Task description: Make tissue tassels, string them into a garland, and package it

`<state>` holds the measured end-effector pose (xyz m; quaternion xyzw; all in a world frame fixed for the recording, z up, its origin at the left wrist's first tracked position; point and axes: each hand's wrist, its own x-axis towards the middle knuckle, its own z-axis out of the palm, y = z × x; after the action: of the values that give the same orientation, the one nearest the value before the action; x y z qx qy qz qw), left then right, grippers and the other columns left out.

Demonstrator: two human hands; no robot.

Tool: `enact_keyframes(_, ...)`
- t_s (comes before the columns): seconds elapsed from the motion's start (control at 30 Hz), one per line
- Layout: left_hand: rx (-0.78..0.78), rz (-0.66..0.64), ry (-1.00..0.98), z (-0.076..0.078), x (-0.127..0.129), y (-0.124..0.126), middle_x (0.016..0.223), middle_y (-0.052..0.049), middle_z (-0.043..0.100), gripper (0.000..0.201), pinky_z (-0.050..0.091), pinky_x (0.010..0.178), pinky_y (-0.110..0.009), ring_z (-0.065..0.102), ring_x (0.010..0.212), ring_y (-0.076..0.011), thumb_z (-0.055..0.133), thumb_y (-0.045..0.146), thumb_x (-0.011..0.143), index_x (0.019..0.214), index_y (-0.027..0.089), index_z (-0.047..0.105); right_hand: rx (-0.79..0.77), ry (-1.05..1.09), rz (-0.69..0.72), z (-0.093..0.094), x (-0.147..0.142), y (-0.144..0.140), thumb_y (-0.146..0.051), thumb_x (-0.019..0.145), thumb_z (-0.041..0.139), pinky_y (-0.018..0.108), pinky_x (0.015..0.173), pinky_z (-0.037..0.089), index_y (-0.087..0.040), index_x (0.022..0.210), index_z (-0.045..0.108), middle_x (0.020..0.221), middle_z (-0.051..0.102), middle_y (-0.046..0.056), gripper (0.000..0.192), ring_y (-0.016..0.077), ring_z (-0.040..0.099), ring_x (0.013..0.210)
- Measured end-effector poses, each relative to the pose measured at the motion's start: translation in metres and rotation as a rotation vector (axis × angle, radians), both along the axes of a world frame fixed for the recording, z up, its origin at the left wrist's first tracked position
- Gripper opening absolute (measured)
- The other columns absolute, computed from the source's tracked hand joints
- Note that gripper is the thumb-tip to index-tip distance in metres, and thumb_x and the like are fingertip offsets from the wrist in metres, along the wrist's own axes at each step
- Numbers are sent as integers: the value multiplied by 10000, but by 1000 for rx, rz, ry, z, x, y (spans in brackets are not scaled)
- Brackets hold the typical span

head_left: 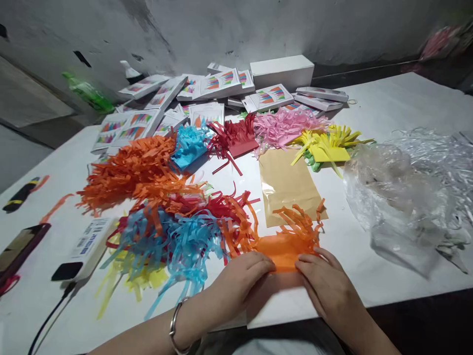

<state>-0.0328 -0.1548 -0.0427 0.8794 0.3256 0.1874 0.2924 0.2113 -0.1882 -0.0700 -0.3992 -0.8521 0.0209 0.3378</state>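
Observation:
In the head view, an orange tissue-paper fringe (283,246) lies near the table's front edge, its cut strips pointing away from me and its solid band towards me. My left hand (246,273) presses its curled fingers on the band's left end. At the right end, my right hand (325,281) pinches the paper, fingertips on the band; both thumbs are largely hidden. Just beyond the strips lies a tan paper envelope (290,182). Blue tissue fringes (177,241) are heaped left of my left hand, beside a pile of orange fringes (129,172).
Red (240,138), pink (286,125) and yellow fringes (328,145) lie in a row farther back. Behind them are stacked printed boxes (218,84). Crumpled clear plastic (395,187) spreads at the right. A white power bank (92,246) with a cable and a phone (20,254) sit left.

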Motion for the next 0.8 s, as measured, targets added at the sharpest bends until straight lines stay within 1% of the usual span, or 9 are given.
enact_keyframes(0.1,-66,171,41,-2,2,8,901,-65,712,208,503,680,-267,651,782,-179,426,144,986,993,182,631,-96,79,-111,3,-2,10,-107,1004,466,392,861,465,-150,1031,617,854,705,56,159,205,642,861)
enact_keyframes(0.2,-93,284,155,-3,10,22,829,-52,685,210,462,632,-262,629,714,-175,446,198,987,876,178,623,-127,47,-245,5,-9,21,-171,1033,438,387,803,425,-180,981,607,811,682,44,177,202,605,765)
enact_keyframes(0.33,-158,347,339,-2,21,38,770,-41,678,183,404,591,-258,622,673,-177,491,191,942,809,180,616,-169,-65,-345,-1,-16,34,-217,1039,427,385,754,395,-185,946,621,737,631,44,218,216,561,708)
enact_keyframes(0.43,-184,372,399,0,24,42,776,-54,691,165,385,591,-262,629,677,-183,491,176,925,817,174,617,-158,-167,-390,-1,-17,38,-222,1022,455,387,706,390,-157,977,638,684,585,43,199,234,535,686)
enact_keyframes(0.53,-188,369,412,1,25,42,779,-64,694,166,376,590,-262,628,677,-184,489,179,922,812,169,614,-69,-219,-462,7,-14,35,-159,983,510,434,793,410,-112,1082,643,839,661,108,173,283,590,859)
enact_keyframes(0.6,-187,373,405,0,26,43,764,-63,686,183,374,588,-260,621,668,-178,480,179,927,797,167,608,5,-203,-402,12,-12,29,-108,954,528,478,916,396,-107,1114,650,1018,688,148,202,307,590,1017)
enact_keyframes(0.67,-183,380,391,-2,27,44,739,-57,673,203,374,585,-260,610,651,-172,476,179,931,768,166,595,46,-189,-221,12,-11,23,-86,937,520,496,1003,365,-108,1131,662,1090,692,142,241,303,579,1079)
enact_keyframes(0.73,-181,389,377,-4,27,45,712,-48,659,219,377,578,-262,598,632,-167,481,179,929,733,168,579,64,-216,-44,8,-12,20,-58,923,481,481,1023,361,-95,1087,686,1011,703,124,265,279,589,1013)
enact_keyframes(0.8,-185,398,351,-4,24,45,695,-37,651,199,389,568,-264,592,613,-163,484,167,923,750,169,583,94,-253,21,2,-14,21,-21,907,427,462,1003,373,-80,992,706,898,690,114,298,248,583,890)
